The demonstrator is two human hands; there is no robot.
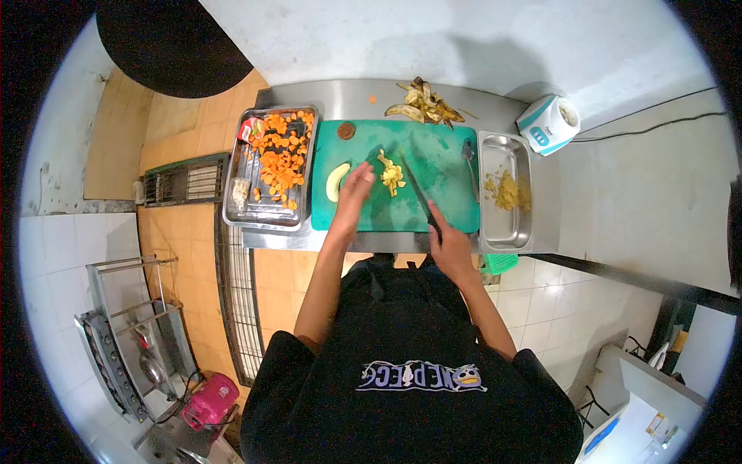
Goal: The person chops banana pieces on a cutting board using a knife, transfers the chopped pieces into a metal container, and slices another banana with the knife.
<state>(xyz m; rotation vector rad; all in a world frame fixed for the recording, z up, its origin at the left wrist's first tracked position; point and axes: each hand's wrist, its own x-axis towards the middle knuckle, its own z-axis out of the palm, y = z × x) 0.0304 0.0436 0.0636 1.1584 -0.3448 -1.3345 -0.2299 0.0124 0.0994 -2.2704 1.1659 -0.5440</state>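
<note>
My right hand (450,246) grips the black handle of a knife (418,190), whose blade points away from me over the green cutting board (452,213). Just left of the blade lies a small pile of chopped banana (392,175). On the pile's other side is my left hand (355,188), open, its fingers stretched toward the pieces and nothing seen in it. A whole peeled banana (335,182) rests on the board to the left of that hand. Banana peels (425,104) are heaped behind the board's far edge.
A metal tray (230,189) at left holds cut carrots (282,162) and small packets. To the right, a steel pan (506,232) contains yellow chopped pieces. A round brown item (346,131) and a dark spoon-like utensil (468,155) lie on the board. A white-and-teal appliance (549,124) stands back right.
</note>
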